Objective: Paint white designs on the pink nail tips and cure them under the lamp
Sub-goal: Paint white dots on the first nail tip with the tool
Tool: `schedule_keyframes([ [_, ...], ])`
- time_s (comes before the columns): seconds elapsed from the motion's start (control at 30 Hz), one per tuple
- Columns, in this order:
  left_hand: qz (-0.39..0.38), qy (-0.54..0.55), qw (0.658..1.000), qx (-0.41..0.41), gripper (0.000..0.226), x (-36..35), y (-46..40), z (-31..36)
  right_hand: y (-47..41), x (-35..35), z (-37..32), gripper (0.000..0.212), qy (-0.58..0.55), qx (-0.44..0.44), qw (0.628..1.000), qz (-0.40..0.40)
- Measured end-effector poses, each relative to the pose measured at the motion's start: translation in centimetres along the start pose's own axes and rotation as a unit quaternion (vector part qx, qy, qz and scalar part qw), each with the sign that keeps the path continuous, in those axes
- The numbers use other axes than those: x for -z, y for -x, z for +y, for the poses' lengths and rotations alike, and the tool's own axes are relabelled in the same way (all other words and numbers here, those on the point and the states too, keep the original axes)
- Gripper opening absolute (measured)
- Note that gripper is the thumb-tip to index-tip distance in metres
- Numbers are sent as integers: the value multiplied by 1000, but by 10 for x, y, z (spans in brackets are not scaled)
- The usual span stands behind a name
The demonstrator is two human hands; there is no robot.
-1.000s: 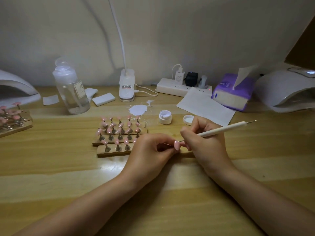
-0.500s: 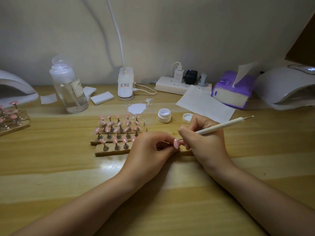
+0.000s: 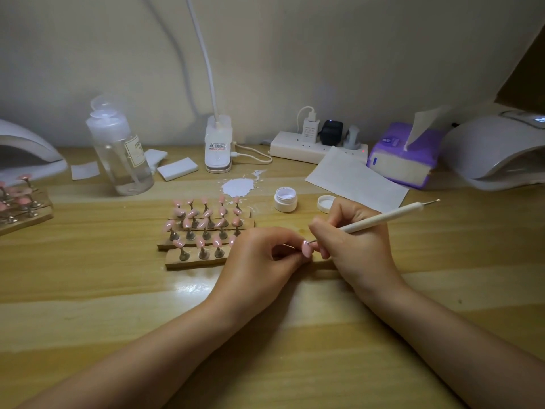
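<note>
My left hand (image 3: 262, 258) pinches the thin stem of a pink nail tip (image 3: 307, 248) and holds it up in front of me. My right hand (image 3: 354, 243) grips a white dotting pen (image 3: 383, 218), whose metal point touches the top of that tip. Several more pink nail tips on metal stands (image 3: 206, 222) sit in rows on wooden strips just left of my hands. An open white paint jar (image 3: 285, 198) and its lid (image 3: 325, 203) stand behind my right hand. One curing lamp (image 3: 495, 152) is at the far right, another (image 3: 26, 152) at the far left.
White paint is smeared on the table (image 3: 238, 185). A clear bottle (image 3: 121, 154), white pads (image 3: 177, 169), a desk-lamp base (image 3: 218, 149), a power strip (image 3: 309, 147), a paper sheet (image 3: 356, 178) and a purple tissue pack (image 3: 407, 160) line the back. A second wooden rack of tips (image 3: 20, 202) sits left.
The pen's point has stayed on the held nail tip, shifting only slightly. My head has tilted a little, so the whole scene sits marginally lower and left.
</note>
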State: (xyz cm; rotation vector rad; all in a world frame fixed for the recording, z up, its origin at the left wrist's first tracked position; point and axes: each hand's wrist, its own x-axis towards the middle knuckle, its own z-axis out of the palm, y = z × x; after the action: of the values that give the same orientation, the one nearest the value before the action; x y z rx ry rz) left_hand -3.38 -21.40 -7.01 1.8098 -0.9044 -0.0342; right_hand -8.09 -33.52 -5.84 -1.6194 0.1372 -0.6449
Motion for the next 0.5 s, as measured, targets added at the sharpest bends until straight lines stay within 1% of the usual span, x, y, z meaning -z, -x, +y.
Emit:
schedule_keyframes([
  [0.5, 1, 2, 1000, 10, 12, -1, 0, 1, 1, 0, -2, 29, -1, -2, 1000, 0],
])
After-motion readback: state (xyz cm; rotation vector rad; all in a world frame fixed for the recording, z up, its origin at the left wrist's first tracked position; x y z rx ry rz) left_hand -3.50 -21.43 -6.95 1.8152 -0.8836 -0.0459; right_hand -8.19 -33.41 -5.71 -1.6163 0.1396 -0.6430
